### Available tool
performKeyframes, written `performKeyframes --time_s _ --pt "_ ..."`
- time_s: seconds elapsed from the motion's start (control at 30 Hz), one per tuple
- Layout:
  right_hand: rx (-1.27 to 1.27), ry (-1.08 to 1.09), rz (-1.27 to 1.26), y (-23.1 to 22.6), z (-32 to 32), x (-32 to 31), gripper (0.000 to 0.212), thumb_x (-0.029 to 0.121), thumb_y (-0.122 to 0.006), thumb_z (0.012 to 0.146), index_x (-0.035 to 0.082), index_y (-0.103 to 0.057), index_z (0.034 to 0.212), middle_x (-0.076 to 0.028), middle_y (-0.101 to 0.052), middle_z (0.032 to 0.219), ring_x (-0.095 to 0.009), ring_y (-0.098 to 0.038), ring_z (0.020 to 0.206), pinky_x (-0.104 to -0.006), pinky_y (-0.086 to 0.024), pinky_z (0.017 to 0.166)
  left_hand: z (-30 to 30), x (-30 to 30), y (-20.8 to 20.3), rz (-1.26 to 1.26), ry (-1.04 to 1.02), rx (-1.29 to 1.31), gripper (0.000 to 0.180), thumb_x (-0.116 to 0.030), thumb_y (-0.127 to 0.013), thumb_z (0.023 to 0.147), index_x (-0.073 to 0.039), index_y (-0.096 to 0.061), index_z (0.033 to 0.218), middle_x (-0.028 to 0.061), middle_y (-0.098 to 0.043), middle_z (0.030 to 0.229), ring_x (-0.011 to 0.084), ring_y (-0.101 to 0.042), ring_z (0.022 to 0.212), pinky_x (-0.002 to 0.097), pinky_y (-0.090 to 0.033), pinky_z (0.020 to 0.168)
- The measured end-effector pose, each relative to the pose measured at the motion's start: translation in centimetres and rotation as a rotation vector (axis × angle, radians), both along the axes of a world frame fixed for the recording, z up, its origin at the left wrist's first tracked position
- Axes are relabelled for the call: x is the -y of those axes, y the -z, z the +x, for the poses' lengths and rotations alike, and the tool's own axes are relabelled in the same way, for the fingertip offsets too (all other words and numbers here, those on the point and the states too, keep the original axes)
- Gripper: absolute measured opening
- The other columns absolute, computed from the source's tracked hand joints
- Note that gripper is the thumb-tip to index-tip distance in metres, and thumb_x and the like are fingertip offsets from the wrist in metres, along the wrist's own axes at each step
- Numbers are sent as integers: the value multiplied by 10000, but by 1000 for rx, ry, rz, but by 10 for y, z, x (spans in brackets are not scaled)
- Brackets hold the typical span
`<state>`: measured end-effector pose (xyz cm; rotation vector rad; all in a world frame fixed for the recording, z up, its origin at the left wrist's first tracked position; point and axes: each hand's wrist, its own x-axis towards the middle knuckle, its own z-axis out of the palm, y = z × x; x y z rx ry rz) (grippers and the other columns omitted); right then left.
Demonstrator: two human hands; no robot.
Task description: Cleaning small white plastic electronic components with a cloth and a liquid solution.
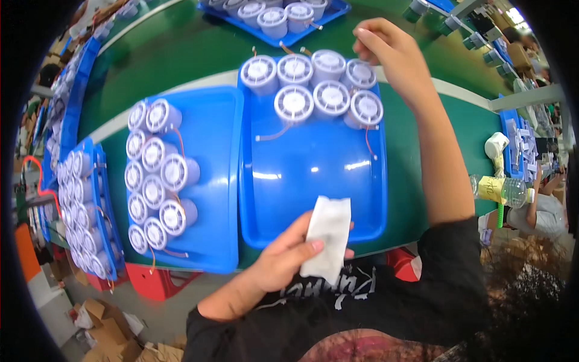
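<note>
My left hand (283, 256) holds a folded white cloth (327, 236) at the near edge of a blue tray (313, 175). At that tray's far end stand several white round fan-like units (313, 84) with thin wires. My right hand (386, 51) hovers over the far right corner of the tray, fingers pinched together just above the rightmost unit (360, 73); whether it holds anything I cannot tell.
A second blue tray (211, 181) to the left carries several of the same units lying on their sides. More filled trays sit at far left (90, 205) and at the top (277, 18). A plastic bottle (500, 188) lies at right on the green table (181, 54).
</note>
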<state>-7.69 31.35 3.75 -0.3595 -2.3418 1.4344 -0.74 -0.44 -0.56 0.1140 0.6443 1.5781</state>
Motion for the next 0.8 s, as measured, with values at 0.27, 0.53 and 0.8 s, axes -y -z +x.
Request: performKeyframes --time_s 0.27,0.53,0.8 --pt "627 -832 -715 -7 152 126 920 428 -830 708 -37 -403 1378 -117 -575 1222 -182 -539 1141 -325 -437 949 -2 18 -33 55 249 -836 492 -39 -445 954 -88 -302 1423 160 -528 1287 254 -568 1155 340 -457 941" --pt "428 -562 -1100 28 197 173 500 319 -421 1033 -47 -432 1373 -137 -528 1335 -211 -505 1229 -337 -405 1031 -6 41 -67 -181 249 -1204 544 -68 -520 919 -117 -305 1417 144 -690 1030 306 -683 892 356 -520 757" --pt "289 -389 -1461 50 208 182 466 269 -512 989 -43 -462 1332 -187 -560 1285 -303 -562 1192 -454 -474 999 -96 72 -56 -1205 -275 -2276 469 -411 -599 902 -38 -597 1187 151 -632 985 301 -616 924 384 -485 800"
